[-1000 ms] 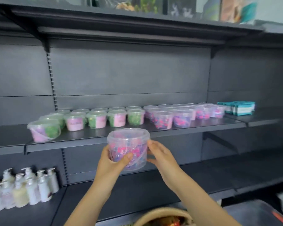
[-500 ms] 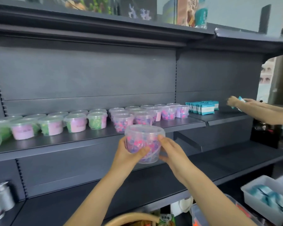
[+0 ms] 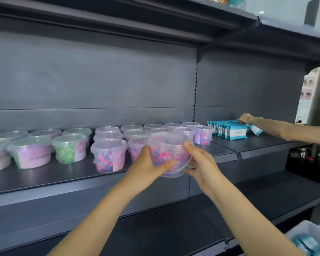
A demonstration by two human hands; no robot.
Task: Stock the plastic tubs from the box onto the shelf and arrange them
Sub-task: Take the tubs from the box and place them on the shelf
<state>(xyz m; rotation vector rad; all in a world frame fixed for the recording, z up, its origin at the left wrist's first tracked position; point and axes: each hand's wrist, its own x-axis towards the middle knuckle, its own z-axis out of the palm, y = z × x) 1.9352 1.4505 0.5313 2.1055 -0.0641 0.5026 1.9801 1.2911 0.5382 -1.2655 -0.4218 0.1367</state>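
A clear lidded plastic tub [image 3: 166, 150] filled with pink and blue pieces hangs just in front of the middle shelf [image 3: 67, 174]. My left hand [image 3: 146, 167] grips its left side and my right hand [image 3: 201, 163] grips its right side. On the shelf stand several matching pink-and-blue tubs [image 3: 109, 156] in rows, with several green-and-pink tubs [image 3: 69, 150] further left. The held tub hides part of the front row behind it.
Another person's arm [image 3: 284, 130] reaches in from the right to a row of teal and white packets [image 3: 229, 129] on the neighbouring shelf section. A dark lower shelf [image 3: 174, 228] lies beneath. A white bin with blue items [image 3: 307, 241] sits at bottom right.
The view has swung right and closer to the shelf. The tub in both my hands has risen from below the shelf edge to shelf height, near the pink-and-blue rows.
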